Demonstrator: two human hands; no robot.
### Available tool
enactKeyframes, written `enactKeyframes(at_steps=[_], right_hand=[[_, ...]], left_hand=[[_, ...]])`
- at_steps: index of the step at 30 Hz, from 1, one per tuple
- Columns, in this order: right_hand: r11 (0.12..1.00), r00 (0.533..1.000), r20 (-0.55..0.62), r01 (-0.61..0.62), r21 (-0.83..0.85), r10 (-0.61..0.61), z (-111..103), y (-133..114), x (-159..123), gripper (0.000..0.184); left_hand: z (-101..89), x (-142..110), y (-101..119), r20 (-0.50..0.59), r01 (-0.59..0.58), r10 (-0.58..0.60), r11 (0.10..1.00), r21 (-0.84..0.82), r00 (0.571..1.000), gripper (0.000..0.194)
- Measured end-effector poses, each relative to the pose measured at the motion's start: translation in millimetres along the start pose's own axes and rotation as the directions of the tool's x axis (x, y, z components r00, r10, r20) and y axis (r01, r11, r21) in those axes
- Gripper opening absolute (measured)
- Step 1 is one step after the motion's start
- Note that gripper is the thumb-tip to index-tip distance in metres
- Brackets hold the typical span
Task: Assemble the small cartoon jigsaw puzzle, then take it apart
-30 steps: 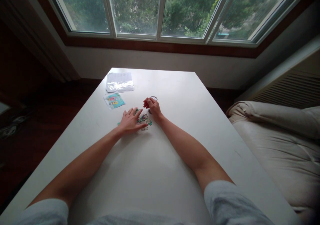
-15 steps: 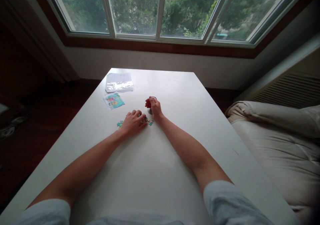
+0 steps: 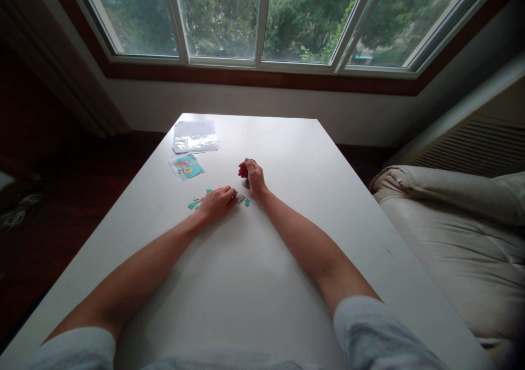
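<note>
Small jigsaw puzzle pieces (image 3: 196, 203), mostly green and teal with some paler ones, lie loose on the white table (image 3: 246, 282). Over the pile rests my left hand (image 3: 217, 202), fingers bent and drawn together, tips down among the pieces at its right side. What is between those fingertips is hidden. My right hand (image 3: 256, 179) is closed around a small red object (image 3: 243, 171) with a dark round rim above and a grey round base (image 3: 245, 183) below. Its exact kind is covered by the fingers. It stands just beyond the pieces.
A colourful picture card (image 3: 187, 166) in a clear sleeve lies beyond the pieces to the left. Behind it is a stack of clear plastic bags (image 3: 196, 136). A beige padded seat (image 3: 443, 222) stands along the table's right side, and a window (image 3: 258, 19) is ahead.
My left hand has drawn its fingers together and lowered slightly, and the pieces beneath have spread and shifted, showing more at the left. My right hand stays around the red object.
</note>
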State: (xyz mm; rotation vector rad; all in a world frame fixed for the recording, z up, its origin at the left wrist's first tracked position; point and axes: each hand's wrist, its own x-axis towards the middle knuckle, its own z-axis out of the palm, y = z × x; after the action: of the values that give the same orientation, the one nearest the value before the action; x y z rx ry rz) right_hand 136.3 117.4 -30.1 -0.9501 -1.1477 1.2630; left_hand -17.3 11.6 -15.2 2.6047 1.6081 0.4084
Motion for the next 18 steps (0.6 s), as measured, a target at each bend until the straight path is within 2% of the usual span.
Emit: enactKeyframes(at_steps=[6,8,10,12,14,16,18], right_hand=[[1.0,1.0,0.01,0.02,-0.006,-0.02,-0.5,-2.4,0.3,0.046],[0.996,0.998,0.065,0.012,-0.094,-0.006,-1.9,-9.5,4.5,0.042],[0.967,0.983,0.174,-0.01,-0.256,0.056,-4.9,-22.4,10.7,0.037],[0.892,0.953,0.289,0.046,-0.449,0.096,-10.0,-39.5,16.8,0.032],[0.778,0.909,0.392,0.143,-0.612,0.141,-17.1,-57.0,20.5,0.031],[0.673,0.873,0.444,0.204,-0.711,0.204,-25.0,-70.5,20.4,0.032],[0.573,0.821,0.465,0.218,-0.79,0.33,-31.6,-76.8,17.0,0.031]], left_hand=[[-3.9,0.0,-10.2,-0.04,0.081,-0.083,0.996,-0.031,0.996,0.033],[-5.6,0.0,-13.2,-0.071,0.123,-0.125,0.992,-0.032,0.99,0.034],[-7.2,0.5,-15.9,-0.104,0.173,-0.175,0.985,-0.026,0.979,0.036],[-9.0,1.5,-18.9,-0.13,0.206,-0.207,0.978,-0.022,0.97,0.036],[-10.7,2.6,-22.6,-0.147,0.228,-0.228,0.973,-0.018,0.962,0.035],[-12.2,3.5,-27.0,-0.164,0.25,-0.25,0.968,-0.018,0.954,0.034],[-13.1,3.8,-31.6,-0.171,0.26,-0.261,0.965,-0.027,0.95,0.033]])
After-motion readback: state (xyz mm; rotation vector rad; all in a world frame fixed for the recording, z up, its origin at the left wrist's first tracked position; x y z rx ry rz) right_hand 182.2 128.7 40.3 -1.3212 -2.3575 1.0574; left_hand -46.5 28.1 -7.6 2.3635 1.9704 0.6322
